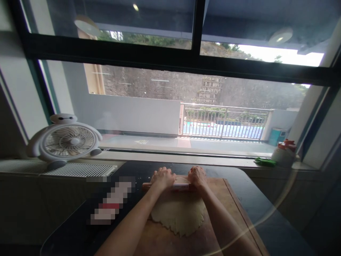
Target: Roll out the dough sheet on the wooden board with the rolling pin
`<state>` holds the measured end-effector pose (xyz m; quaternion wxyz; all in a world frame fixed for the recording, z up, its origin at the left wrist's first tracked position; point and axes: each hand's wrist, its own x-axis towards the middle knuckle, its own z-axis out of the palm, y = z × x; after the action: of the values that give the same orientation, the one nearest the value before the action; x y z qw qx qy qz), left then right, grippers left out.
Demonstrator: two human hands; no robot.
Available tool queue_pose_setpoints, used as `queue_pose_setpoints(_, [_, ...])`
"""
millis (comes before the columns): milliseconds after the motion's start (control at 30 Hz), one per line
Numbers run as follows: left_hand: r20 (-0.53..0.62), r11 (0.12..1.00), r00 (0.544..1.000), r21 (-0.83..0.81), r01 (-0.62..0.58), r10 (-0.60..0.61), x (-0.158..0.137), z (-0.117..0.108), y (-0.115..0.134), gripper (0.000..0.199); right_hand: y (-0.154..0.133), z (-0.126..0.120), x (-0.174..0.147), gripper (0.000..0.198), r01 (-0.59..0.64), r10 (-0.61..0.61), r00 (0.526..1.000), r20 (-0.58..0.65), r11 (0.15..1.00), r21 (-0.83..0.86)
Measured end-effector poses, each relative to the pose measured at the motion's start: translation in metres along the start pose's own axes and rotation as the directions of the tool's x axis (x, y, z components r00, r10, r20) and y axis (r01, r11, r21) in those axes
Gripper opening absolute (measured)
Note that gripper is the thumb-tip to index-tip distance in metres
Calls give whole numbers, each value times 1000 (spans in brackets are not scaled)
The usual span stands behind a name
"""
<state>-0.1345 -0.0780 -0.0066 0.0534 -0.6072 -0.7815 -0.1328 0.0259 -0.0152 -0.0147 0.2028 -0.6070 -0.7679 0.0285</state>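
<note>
Dark worktop point(255, 195): pale cylindrical rolling pin point(181, 186) gripped by both hands point(163, 176) point(197, 175); beige dough point(181, 213) seemingly being flattened, even pressure needed next.

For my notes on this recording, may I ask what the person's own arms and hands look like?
Both forearms are bare, with no sleeves in view. The left hand and right hand wear no gloves, and no watch or bracelet shows.

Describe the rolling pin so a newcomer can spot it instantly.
On the dark table, find the brown board. Near its far end, the rolling pin lies crosswise beneath the left hand and right hand. It is the narrow bar jutting past the left hand, unlike the broad, ragged-edged dough.
</note>
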Motion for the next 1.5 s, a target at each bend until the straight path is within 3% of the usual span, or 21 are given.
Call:
queue_pose_setpoints(200, [11, 999, 999, -14, 36, -35, 26, 11, -6, 38, -3, 8, 20, 26, 62, -62, 998, 16, 998, -5])
queue_pose_setpoints(367, [14, 999, 999, -5, 48, -48, 25, 14, -8, 37, -5, 6, 12, 25, 116, -117, 993, -27, 993, -5])
queue_pose_setpoints(733, [-104, 998, 995, 57, 13, -7, -31, -1, 1, 43, -5, -7, -44, 27, 109, -108, 986, -124, 994, 1])
queue_pose_setpoints(933, [-204, 984, 964, 86, -154, 169, -61, -7, 2, 45, -7, -10, -53, 31, 64, -66, 993, -101, 998, -18])
queue_pose_setpoints(1133, [-83, 996, 993, 55, -76, 81, -33, -7, 3, 45, -8, -8, -31, 31, 39, -39, 996, -78, 999, -3])
queue_pose_setpoints(1500, [42, 1000, 999, 10, 15, -16, 39, 15, -9, 43, -13, 5, 23, 28, 149, -150, 988, -42, 989, -24])
